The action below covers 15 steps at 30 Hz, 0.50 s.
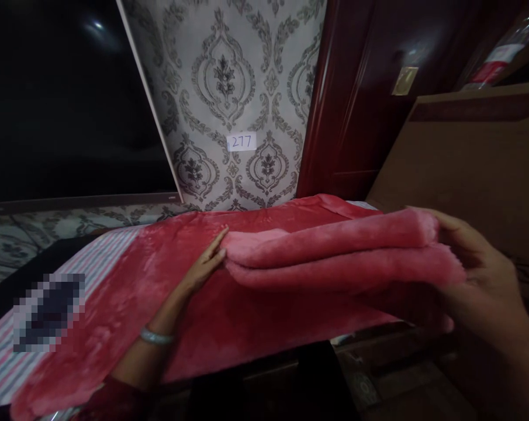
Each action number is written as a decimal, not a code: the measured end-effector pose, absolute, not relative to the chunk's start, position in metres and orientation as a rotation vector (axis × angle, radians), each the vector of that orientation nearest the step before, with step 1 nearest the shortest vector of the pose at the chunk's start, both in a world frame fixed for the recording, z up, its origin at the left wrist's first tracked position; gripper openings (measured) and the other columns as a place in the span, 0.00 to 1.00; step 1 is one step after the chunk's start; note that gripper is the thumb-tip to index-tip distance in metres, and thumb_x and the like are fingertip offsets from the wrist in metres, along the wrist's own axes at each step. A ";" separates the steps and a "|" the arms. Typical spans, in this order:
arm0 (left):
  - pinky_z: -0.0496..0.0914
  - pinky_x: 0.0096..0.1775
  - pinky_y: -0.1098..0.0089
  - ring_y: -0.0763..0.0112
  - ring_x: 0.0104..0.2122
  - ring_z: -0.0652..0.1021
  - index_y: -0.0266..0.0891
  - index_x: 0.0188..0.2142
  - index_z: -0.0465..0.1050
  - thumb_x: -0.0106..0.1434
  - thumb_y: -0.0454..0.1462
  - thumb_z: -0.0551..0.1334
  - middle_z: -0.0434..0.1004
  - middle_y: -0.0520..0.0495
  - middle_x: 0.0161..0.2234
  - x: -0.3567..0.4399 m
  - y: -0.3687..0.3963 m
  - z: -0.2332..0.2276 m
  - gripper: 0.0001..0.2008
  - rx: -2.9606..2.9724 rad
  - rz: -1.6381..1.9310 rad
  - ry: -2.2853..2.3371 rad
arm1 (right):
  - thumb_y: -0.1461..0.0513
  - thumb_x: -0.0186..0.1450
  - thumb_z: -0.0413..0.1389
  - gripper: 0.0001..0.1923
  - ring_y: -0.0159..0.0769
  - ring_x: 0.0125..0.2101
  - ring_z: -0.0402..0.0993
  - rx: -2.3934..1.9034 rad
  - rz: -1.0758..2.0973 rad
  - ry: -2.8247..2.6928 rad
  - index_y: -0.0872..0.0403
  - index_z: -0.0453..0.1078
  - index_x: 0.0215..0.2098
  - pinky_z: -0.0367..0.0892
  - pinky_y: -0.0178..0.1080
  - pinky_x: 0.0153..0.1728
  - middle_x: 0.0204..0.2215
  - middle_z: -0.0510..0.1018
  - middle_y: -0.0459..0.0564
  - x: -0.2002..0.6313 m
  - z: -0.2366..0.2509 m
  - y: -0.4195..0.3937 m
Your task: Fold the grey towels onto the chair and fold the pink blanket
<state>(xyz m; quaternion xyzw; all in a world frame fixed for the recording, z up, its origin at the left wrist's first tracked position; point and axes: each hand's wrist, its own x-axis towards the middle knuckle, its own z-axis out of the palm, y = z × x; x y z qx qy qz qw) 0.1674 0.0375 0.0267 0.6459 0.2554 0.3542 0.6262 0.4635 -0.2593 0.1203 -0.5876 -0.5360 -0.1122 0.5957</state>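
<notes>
The red fleece blanket (229, 304) fills the lower middle of the frame, spread over a striped sheet (10, 356) that shows at the lower left. Keep the spread part flat and smooth while you work the fold. Its folded layers (334, 257) run from centre to right, stacked two deep; line their long edges up so the upper roll sits square on the lower one. Your right hand (479, 280), at the right edge, cups the end of that stack, thumb on top, the other fingers curled under and hidden by the cloth. Hold it level, not sagging. Your left hand (205, 263), left of centre, lies flat with fingers pressed together, tips touching the fold's near end. Press there to pin the crease. A bangle (156, 336) sits on that wrist; keep it off the pile.
</notes>
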 end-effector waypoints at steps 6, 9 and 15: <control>0.59 0.66 0.54 0.48 0.70 0.57 0.52 0.69 0.57 0.52 0.44 0.74 0.52 0.43 0.72 0.157 0.012 0.011 0.48 1.952 0.772 0.441 | 0.52 0.62 0.65 0.24 0.54 0.50 0.78 -1.344 -0.248 -1.141 0.36 0.72 0.57 0.79 0.53 0.46 0.48 0.79 0.48 0.463 0.127 -0.259; 0.59 0.65 0.52 0.49 0.64 0.66 0.45 0.61 0.66 0.53 0.42 0.70 0.66 0.40 0.64 0.172 0.006 0.004 0.36 2.051 0.974 0.492 | 0.53 0.61 0.66 0.24 0.52 0.50 0.78 -1.345 -0.249 -1.131 0.37 0.73 0.56 0.78 0.53 0.47 0.48 0.79 0.48 0.459 0.134 -0.256; 0.71 0.51 0.61 0.55 0.44 0.78 0.43 0.41 0.75 0.47 0.35 0.66 0.80 0.47 0.40 0.181 0.033 0.064 0.19 2.030 1.246 0.798 | 0.55 0.60 0.67 0.26 0.45 0.51 0.76 -1.249 -0.260 -1.104 0.45 0.74 0.56 0.73 0.48 0.51 0.51 0.79 0.51 0.474 0.162 -0.232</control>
